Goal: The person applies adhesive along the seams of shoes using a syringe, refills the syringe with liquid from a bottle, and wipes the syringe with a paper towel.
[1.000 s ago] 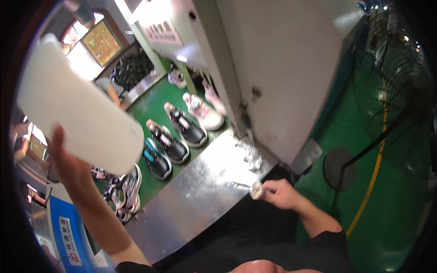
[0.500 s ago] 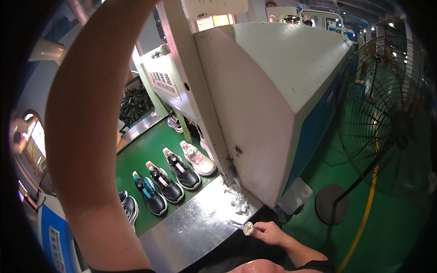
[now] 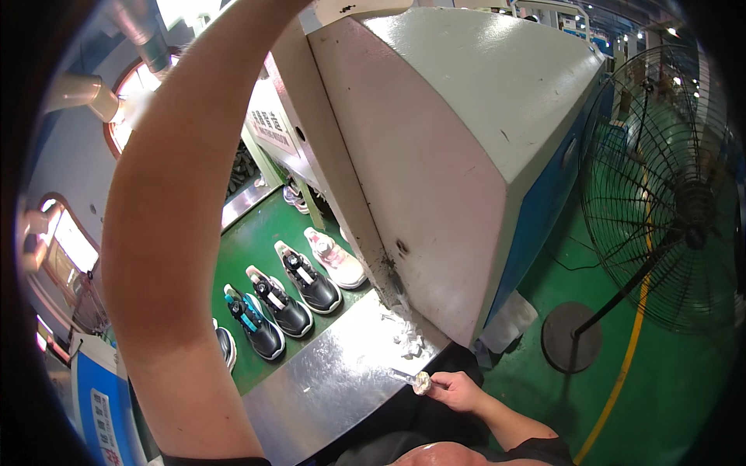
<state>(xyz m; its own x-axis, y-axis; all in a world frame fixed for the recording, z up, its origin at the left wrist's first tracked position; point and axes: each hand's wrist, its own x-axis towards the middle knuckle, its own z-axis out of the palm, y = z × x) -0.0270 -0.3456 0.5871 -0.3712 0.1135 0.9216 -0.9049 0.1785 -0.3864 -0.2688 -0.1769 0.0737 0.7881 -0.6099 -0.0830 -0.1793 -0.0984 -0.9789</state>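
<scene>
At the lower right, my right hand (image 3: 458, 391) is closed on a small metal tool with a round, crusted whitish end (image 3: 422, 383). The tool's thin metal shank points left over the edge of a shiny metal plate (image 3: 326, 388). My left forearm rises across the left side and leaves the view at the top, so my left hand is out of sight. Beyond the plate, several shoes stand in a row on a green belt (image 3: 245, 377). Among them are a black shoe with turquoise trim (image 3: 255, 326), black shoes with pink linings (image 3: 284, 309) and a pale pink shoe (image 3: 338, 260).
White crumpled scraps (image 3: 406, 338) lie on the plate beside a large cream and blue machine housing (image 3: 435, 155). At the right, a black pedestal fan (image 3: 660, 225) stands on the green floor near a yellow line (image 3: 618, 380). A white bag-like bundle (image 3: 509, 322) sits by the housing's base.
The view has shifted slightly, and my left forearm appears a little further right. My right hand keeps hold of the tool in nearly the same place. The shoes look almost unmoved.
</scene>
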